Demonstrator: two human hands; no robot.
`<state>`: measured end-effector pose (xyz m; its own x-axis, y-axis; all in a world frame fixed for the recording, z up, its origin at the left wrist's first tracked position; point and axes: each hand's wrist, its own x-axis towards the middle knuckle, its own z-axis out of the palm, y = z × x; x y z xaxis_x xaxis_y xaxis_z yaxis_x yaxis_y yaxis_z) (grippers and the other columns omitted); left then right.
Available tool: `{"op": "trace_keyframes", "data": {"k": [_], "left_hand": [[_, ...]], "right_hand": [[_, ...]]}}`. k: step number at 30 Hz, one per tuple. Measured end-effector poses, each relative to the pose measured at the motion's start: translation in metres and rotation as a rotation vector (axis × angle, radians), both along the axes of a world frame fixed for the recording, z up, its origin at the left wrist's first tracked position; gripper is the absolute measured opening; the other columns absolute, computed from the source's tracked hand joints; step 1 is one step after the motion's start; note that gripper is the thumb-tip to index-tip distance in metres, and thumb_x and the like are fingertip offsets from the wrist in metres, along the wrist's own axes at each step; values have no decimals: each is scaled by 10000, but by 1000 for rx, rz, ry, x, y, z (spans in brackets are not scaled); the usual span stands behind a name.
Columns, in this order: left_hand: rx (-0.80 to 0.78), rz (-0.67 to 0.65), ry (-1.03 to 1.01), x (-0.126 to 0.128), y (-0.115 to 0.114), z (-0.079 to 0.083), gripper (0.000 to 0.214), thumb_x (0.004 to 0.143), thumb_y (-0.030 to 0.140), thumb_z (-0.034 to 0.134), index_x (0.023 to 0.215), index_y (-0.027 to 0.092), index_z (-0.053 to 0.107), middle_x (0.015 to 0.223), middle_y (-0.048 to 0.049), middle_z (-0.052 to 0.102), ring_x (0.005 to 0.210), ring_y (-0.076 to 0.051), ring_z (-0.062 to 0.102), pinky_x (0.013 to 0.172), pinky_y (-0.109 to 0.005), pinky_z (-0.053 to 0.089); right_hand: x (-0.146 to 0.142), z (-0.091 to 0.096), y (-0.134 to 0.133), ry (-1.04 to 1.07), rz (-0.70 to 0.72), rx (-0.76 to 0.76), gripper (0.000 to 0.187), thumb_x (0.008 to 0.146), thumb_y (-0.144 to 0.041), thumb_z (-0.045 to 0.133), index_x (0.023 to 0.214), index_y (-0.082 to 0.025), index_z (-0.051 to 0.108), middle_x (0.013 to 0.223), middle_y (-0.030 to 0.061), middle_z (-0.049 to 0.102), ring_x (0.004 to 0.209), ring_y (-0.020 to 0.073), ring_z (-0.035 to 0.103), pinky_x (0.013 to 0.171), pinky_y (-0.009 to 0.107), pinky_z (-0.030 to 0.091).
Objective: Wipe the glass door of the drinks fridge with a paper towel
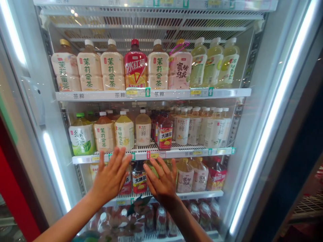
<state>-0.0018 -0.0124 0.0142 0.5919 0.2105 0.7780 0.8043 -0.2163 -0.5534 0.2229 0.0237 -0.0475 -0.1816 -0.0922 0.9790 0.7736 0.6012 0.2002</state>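
Observation:
My left hand (111,174) is raised with its fingers stretched out, holding nothing, in front of the lower shelves of a drinks fridge. Beside it on the right, my right hand (163,179) is likewise spread and holds nothing. Both hide parts of the bottles behind them. Between them a dark tea bottle with a yellow label (139,181) shows on the lower shelf. Above my left hand stands a pale yellow drink bottle (124,131); above my right, a dark red tea bottle (165,132). Whether either hand touches a glass door I cannot tell.
The upper shelf (101,95) bears a row of large bottles, among them a red tea bottle (135,67). White bottles (182,127) crowd the right of the middle shelf (176,154). Bright light strips (275,111) run down both sides. More bottles stand at the bottom.

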Motion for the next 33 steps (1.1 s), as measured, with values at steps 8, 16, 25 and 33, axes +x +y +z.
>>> {"op": "trace_keyframes", "data": {"k": [8, 16, 25, 33], "left_hand": [[0, 50, -69, -4, -5, 18, 743, 936, 256, 523, 1616, 238, 225, 1693, -74, 201, 1600, -276, 64, 1288, -624, -46], [-43, 21, 116, -6, -2, 9, 705, 930, 209, 494, 1599, 274, 280, 1690, -1, 218, 1602, -222, 52, 1306, -564, -46], [-95, -4, 287, -16, -7, -21, 635, 951, 231, 458, 1575, 264, 343, 1688, 20, 211, 1599, -193, 86, 1314, -526, -22], [-48, 15, 46, -26, -8, -20, 736, 964, 289, 515, 1619, 220, 187, 1696, -29, 136, 1602, -243, 49, 1309, -566, -22]], "right_hand": [[-1, 2, -1, 19, 12, 4, 329, 941, -245, 668, 1269, -237, 682, 1270, 58, 735, 1382, 229, 546, 1292, 569, 205], [0, 0, 1, 14, 9, -4, 387, 899, -293, 732, 1279, -250, 676, 1291, 51, 724, 1383, 239, 545, 1290, 568, 206], [-1, 2, 1, 7, 24, 18, 363, 919, -294, 704, 1275, -227, 678, 1279, 79, 724, 1372, 254, 555, 1278, 578, 225], [0, 2, 3, 18, 26, 38, 352, 934, -307, 685, 1281, -244, 668, 1281, 66, 726, 1350, 245, 577, 1275, 574, 233]]}}
